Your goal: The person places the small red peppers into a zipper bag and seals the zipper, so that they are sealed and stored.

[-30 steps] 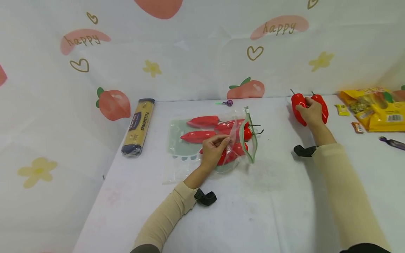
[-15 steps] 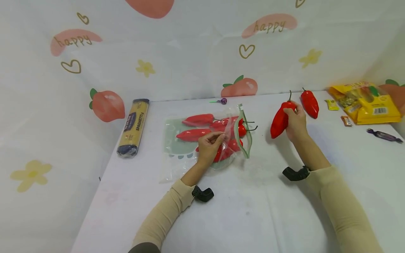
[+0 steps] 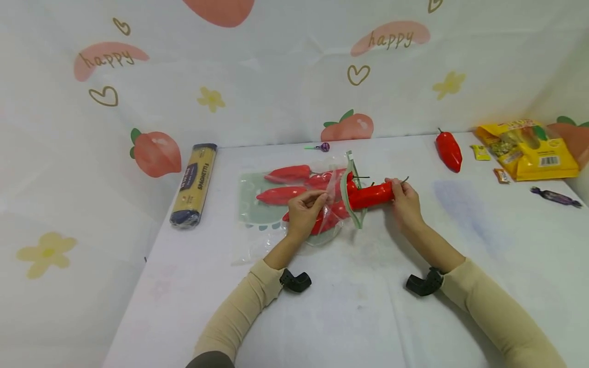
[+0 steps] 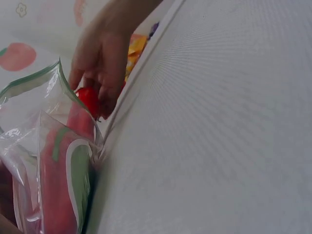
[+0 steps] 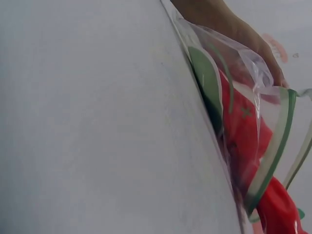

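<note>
A clear zip bag (image 3: pixel 250 237) with a green-edged mouth lies on the table, several red peppers (image 3: pixel 281 195) inside it. My left hand (image 3: pixel 303 213) pinches the bag's upper film, lifting it near the open mouth. By its stem end, my right hand (image 3: pixel 406 203) holds another red pepper (image 3: pixel 372 196), whose far end is at the bag's mouth, partly within it. In the left wrist view the right hand (image 4: pixel 100 68) is beyond the bag's green rim (image 4: pixel 29 84). The right wrist view shows the bag's green edge (image 5: pixel 275 151) standing around a red pepper (image 5: pixel 280 207).
A spaghetti packet (image 3: pixel 194 185) lies at the left. One red pepper (image 3: pixel 448 151) sits at the back right, near a yellow candy bag (image 3: pixel 529 151), small candies (image 3: pixel 481 152) and a purple-wrapped candy (image 3: pixel 556 197). A lollipop (image 3: pixel 324 147) lies behind the bag.
My right hand has picked one of two peppers from the back right and carried it left, turning it tip-first to the bag's mouth. The left hand has kept its hold on the film.
</note>
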{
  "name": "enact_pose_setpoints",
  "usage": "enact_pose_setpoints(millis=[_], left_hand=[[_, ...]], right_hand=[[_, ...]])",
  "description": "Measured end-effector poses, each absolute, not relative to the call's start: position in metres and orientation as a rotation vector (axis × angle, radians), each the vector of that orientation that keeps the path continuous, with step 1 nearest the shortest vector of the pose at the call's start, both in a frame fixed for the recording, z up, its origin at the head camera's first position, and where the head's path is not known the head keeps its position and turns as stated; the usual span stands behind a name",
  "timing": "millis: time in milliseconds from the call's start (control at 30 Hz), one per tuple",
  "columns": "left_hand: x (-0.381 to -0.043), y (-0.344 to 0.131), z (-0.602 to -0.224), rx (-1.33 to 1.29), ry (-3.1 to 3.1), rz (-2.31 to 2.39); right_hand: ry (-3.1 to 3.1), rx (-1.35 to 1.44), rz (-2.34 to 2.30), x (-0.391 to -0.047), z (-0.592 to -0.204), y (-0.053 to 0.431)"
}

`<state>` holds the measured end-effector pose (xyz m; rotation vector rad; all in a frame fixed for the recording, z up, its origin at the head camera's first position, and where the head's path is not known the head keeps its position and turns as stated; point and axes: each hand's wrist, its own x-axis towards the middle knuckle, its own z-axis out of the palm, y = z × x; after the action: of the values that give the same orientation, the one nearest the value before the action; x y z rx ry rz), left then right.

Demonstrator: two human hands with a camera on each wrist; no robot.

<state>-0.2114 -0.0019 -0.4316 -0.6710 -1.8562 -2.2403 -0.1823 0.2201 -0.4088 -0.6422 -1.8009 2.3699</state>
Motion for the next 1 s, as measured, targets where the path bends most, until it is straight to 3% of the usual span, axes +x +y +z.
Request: enact_pose_setpoints(millis=[800,1000], left_hand=[[-0.212,-0.004,-0.431,-0.719,-1.899,-2.229],[-0.214,-0.004,-0.432,-0.711,-1.898,-2.219]], right_hand=[[-2.554,-0.454,1.895,-0.190,-0.416,0.218],[-2.017,-0.343,2.240,-0.203,-0.401,0.264]])
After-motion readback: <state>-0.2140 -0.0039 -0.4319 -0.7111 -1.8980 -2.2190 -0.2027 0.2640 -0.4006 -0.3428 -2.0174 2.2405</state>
